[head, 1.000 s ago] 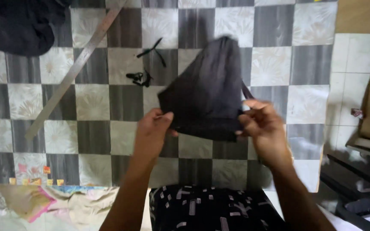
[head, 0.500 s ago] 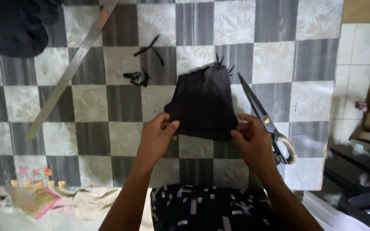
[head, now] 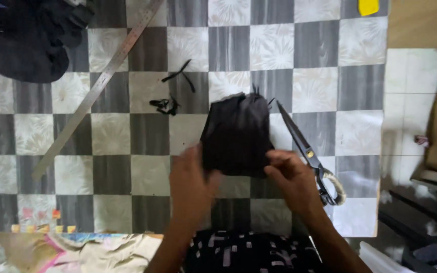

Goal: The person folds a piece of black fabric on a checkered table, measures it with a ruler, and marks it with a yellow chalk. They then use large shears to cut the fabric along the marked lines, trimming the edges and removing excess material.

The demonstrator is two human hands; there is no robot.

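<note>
A: Head view: what lies underneath?

B: A grey-and-white checkered floor mat with pale flower squares [head: 112,134], spread over plain white floor tiles [head: 410,96] at the right.

A: The biggest things on it?

B: A heap of dark cloth [head: 24,43] at top left, then a long steel ruler [head: 97,86] lying slantwise.

A: And the hands?

B: A folded piece of black fabric [head: 236,134] lies flat at mid-mat. The left hand [head: 193,184] is blurred, seemingly pinching its lower left corner; the right hand [head: 292,179] is pinched shut on the lower right corner.

A: Smaller bits?

B: Black-handled tailor's scissors [head: 307,151] just right of the fabric, and black thread scraps [head: 170,93] above left.
</note>
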